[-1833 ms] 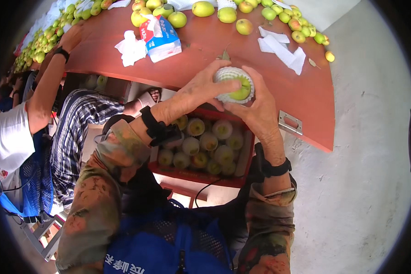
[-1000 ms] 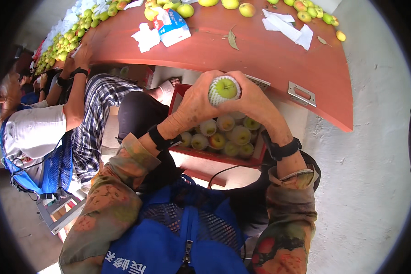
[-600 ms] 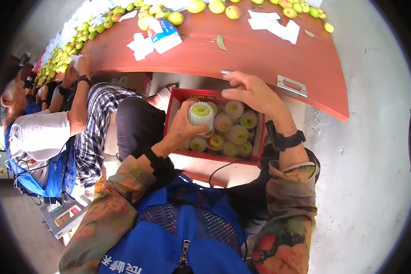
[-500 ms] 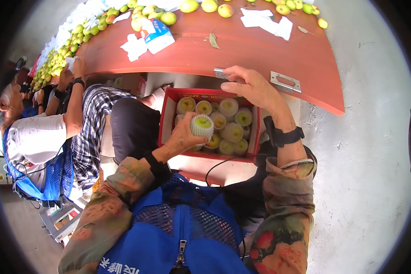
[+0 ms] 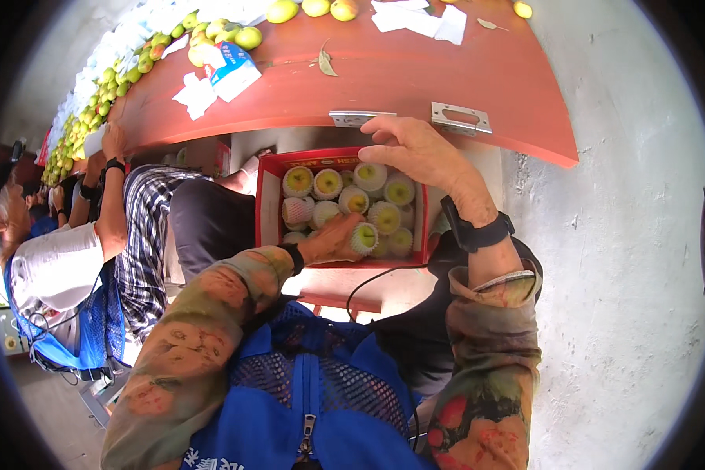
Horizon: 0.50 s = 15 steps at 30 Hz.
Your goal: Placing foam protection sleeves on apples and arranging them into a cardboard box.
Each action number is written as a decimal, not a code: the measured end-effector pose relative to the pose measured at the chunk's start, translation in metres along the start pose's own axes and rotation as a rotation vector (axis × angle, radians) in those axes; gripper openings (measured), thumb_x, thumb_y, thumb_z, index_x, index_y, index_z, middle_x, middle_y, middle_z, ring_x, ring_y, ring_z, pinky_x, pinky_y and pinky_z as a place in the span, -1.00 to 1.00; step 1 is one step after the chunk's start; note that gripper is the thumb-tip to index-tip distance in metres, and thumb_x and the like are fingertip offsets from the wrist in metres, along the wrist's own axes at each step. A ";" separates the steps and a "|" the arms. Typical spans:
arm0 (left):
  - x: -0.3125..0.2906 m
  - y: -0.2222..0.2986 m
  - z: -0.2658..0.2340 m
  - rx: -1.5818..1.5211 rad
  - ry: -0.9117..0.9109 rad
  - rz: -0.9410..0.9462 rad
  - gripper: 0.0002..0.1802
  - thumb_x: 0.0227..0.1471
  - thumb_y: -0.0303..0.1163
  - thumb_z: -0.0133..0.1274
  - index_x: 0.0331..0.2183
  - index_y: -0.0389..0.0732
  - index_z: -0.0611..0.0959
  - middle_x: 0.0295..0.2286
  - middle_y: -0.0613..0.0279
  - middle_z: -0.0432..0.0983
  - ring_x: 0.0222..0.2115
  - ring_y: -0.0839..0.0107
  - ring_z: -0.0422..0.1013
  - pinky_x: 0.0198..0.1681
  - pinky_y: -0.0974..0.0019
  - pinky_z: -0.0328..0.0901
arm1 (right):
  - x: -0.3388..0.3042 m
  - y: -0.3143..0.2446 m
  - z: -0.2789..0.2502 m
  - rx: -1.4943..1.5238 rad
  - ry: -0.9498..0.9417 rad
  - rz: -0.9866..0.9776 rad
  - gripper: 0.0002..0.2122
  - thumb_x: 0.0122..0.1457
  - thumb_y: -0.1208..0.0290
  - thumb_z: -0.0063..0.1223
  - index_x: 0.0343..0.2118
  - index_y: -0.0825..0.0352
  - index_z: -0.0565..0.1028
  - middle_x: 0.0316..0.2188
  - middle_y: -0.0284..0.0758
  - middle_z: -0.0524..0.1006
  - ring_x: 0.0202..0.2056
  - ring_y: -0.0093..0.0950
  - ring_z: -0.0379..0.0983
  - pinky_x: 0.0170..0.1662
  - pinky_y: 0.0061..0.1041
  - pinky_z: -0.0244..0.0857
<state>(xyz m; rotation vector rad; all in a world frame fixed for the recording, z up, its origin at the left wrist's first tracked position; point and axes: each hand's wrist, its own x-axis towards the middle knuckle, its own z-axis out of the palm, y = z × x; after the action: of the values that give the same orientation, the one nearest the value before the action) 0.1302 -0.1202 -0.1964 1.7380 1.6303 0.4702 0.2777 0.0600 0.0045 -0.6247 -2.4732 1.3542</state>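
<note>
A yellow-green apple (image 5: 364,238) in a white foam net is held by my left hand (image 5: 330,241), low over the near part of a red carton (image 5: 265,205); whether it touches the fruit beneath is hard to tell. Several apples (image 5: 327,183) in the same foam nets fill the carton, with some hidden under my left hand. My right hand (image 5: 417,150) hangs above the carton's far right corner, by the table edge. Its fingers are spread and nothing is in them.
Beyond the carton is a red-brown table (image 5: 305,90) with metal plates (image 5: 460,119) on its near edge. Loose apples (image 5: 102,98), a blue-and-white packet (image 5: 235,72), white paper (image 5: 423,22) and a dry leaf (image 5: 326,61) lie there. At left sits a co-worker (image 5: 59,258); a wall stands right.
My left hand has lowered the apple toward the near middle of the carton, moving slightly right. My right hand stays raised over the carton's far side. The whole view has shifted slightly.
</note>
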 end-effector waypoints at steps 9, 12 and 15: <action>0.004 -0.029 0.027 -0.120 0.009 -0.034 -0.19 -0.31 -0.35 0.34 0.00 -0.19 0.30 -0.09 -0.08 0.29 -0.02 -0.03 0.24 0.06 0.09 0.19 | -0.009 0.008 -0.003 -0.121 -0.002 -0.014 -0.53 0.05 0.14 0.16 -0.10 0.44 0.46 -0.29 -0.02 0.54 -0.22 -0.14 0.48 -0.14 -0.31 0.34; 0.006 -0.034 0.035 0.033 0.099 0.086 -0.25 -0.29 -0.42 0.33 -0.02 -0.20 0.33 -0.07 -0.06 0.28 -0.03 0.00 0.25 0.06 0.11 0.21 | -0.008 0.005 -0.004 -0.108 -0.012 0.009 -0.56 0.06 0.17 0.15 -0.11 0.44 0.46 -0.29 -0.01 0.53 -0.22 -0.12 0.48 -0.15 -0.30 0.34; 0.006 -0.031 0.036 0.224 0.148 0.125 -0.36 -0.20 -0.43 0.27 -0.04 -0.21 0.38 -0.07 -0.03 0.27 -0.04 0.08 0.26 0.04 0.16 0.23 | -0.008 0.004 -0.005 -0.091 -0.026 0.019 -0.58 0.06 0.21 0.15 -0.12 0.44 0.45 -0.28 0.00 0.53 -0.22 -0.11 0.48 -0.16 -0.28 0.33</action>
<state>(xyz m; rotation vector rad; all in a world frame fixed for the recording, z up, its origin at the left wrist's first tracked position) 0.1333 -0.1244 -0.2441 2.0213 1.7391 0.5004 0.2879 0.0620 0.0040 -0.6567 -2.5681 1.2702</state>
